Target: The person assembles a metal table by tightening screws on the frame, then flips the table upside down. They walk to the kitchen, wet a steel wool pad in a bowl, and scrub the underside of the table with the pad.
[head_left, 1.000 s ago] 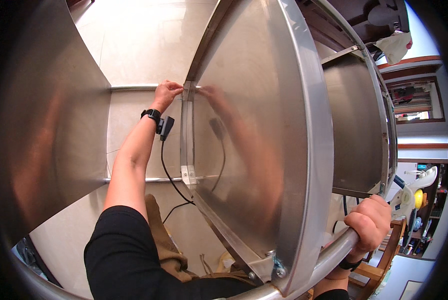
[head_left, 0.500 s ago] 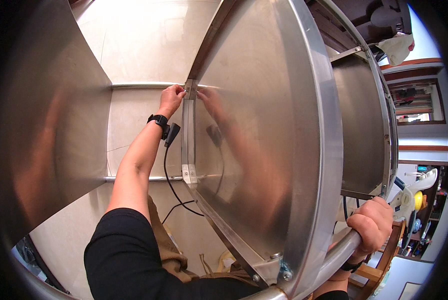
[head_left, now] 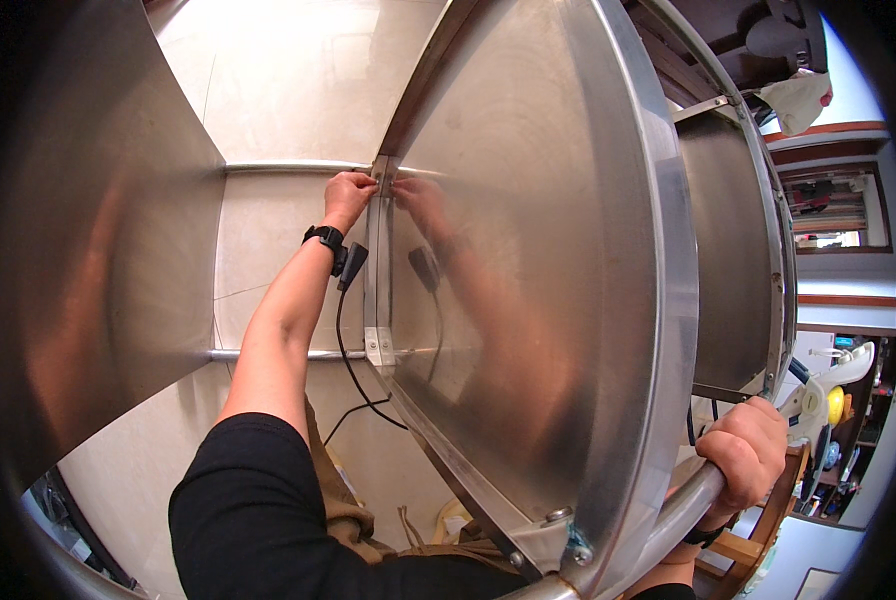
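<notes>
Your left hand (head_left: pixel 349 192) reaches far forward and pinches its curled fingers on the top end of the upright corner strip (head_left: pixel 373 270) of the big brushed stainless-steel shelf panel (head_left: pixel 528 270), right where that strip meets the thin horizontal steel rail (head_left: pixel 288 166) running off to the left. A black wrist strap (head_left: pixel 326 238) sits on that arm, and a black cable (head_left: pixel 353 355) hangs down from it beside the strip.

Your right hand (head_left: pixel 748 455) is at the lower right, fist wrapped tightly round the round steel tube (head_left: pixel 683 515) that forms the near edge of the frame, knuckles up. A small bolt (head_left: pixel 558 515) shows at the panel's near corner, just left of that tube.

The shelf panel stands tilted on edge in front of you, filling the middle of the view and mirroring your left arm. A second steel panel (head_left: pixel 98 260) curves along the left, and a lower rail (head_left: pixel 288 353) crosses between the two over the pale tiled floor (head_left: pixel 298 70).
</notes>
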Action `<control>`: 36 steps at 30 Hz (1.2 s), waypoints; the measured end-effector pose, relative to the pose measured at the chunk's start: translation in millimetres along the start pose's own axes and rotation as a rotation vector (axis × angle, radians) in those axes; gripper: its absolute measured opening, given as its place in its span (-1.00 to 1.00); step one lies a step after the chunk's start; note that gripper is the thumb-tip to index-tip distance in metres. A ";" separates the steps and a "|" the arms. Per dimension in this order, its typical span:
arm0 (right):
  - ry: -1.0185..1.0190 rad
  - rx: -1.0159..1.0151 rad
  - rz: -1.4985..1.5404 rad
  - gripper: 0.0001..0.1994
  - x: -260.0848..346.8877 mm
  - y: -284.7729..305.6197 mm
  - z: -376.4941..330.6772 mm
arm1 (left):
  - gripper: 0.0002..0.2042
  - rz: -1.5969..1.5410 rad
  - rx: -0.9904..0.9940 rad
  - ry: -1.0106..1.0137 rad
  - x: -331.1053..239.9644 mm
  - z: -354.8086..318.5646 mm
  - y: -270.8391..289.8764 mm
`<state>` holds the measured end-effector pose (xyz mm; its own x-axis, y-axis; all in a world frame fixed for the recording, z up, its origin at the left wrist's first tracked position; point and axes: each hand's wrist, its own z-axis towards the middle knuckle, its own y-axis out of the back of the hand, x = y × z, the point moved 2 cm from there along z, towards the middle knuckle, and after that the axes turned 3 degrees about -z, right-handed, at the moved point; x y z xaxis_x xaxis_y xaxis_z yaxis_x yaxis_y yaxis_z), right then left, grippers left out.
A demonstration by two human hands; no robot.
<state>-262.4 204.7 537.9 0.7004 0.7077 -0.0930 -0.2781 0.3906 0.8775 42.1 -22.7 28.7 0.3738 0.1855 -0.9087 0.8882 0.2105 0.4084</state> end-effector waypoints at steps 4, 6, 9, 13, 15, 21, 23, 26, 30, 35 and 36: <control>-0.020 -0.019 -0.023 -0.61 0.1 -1.8 -2.3 | -0.81 -0.015 0.014 0.036 6.0 3.3 -3.6; -0.019 -0.016 -0.018 -0.61 1.2 -1.4 -0.6 | -0.81 -0.003 0.012 0.028 3.7 3.4 -4.9; -0.025 -0.013 -0.020 -0.61 2.1 -2.1 0.1 | -0.81 0.055 -0.007 -0.003 -1.5 1.1 -3.4; -0.021 -0.017 -0.027 -0.62 2.6 -0.9 0.0 | -0.83 0.083 -0.035 -0.021 -7.5 -3.0 -5.2; -0.031 -0.018 -0.032 -0.63 4.6 -1.8 1.5 | -0.85 0.072 -0.044 -0.022 -8.7 -4.2 -6.4; -0.039 -0.018 -0.019 -0.65 3.3 -2.3 0.2 | -0.83 -0.019 -0.048 0.057 2.7 0.8 -10.4; -0.031 -0.019 -0.012 -0.64 2.6 -2.4 -0.2 | -0.82 -0.031 -0.036 0.091 5.3 2.2 -11.8; -0.022 -0.022 -0.018 -0.64 1.9 -1.9 -0.8 | -0.82 -0.056 -0.047 0.073 5.8 2.6 -13.8; -0.028 -0.028 -0.021 -0.63 1.0 -2.9 -1.4 | -0.84 -0.030 -0.065 0.007 6.9 1.9 -11.4; -0.029 -0.015 -0.032 -0.62 1.8 -1.3 -2.0 | -0.83 -0.024 -0.076 0.039 -3.8 -4.7 -15.5; -0.031 -0.010 -0.036 -0.62 1.8 -1.0 -2.1 | -0.83 -0.046 -0.100 0.044 -2.9 -4.9 -18.2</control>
<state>-262.3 206.8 535.8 0.7302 0.6743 -0.1096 -0.2587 0.4214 0.8692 23.5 -22.3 24.3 0.3197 0.2148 -0.9229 0.8723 0.3136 0.3752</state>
